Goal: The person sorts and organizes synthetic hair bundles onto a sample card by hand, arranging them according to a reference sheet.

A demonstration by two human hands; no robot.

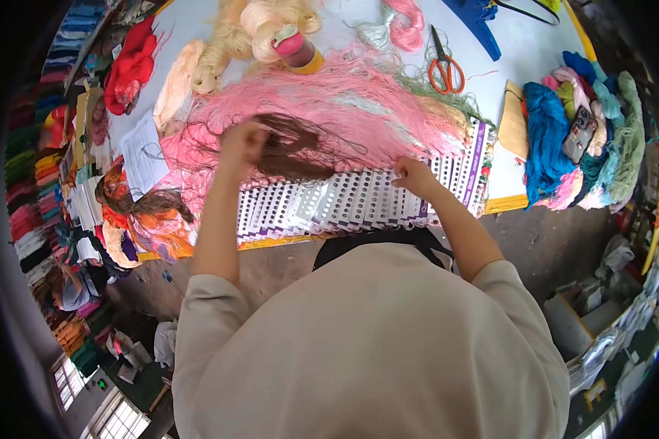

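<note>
My left hand (243, 150) is smeared by motion over a bundle of dark brown thread (296, 150), its fingers bent and loose strands around them. The brown bundle lies on a wide spread of pink thread (271, 102). My right hand (413, 175) is closed in a pinch at the upper edge of a row of white punched cards (322, 203); what sits between its fingertips is hidden. The cards overlap side by side along the table's near edge, rows of round holes showing. Pink strands reach down to their upper ends.
Orange-handled scissors (447, 72), a thread cone (297, 50) and cream skeins (260, 25) lie toward the back. Blue skeins (545, 139) and other coloured ones are heaped right. A paper sheet (143, 156), a red skein (130, 66) and brown-orange thread (143, 205) lie left.
</note>
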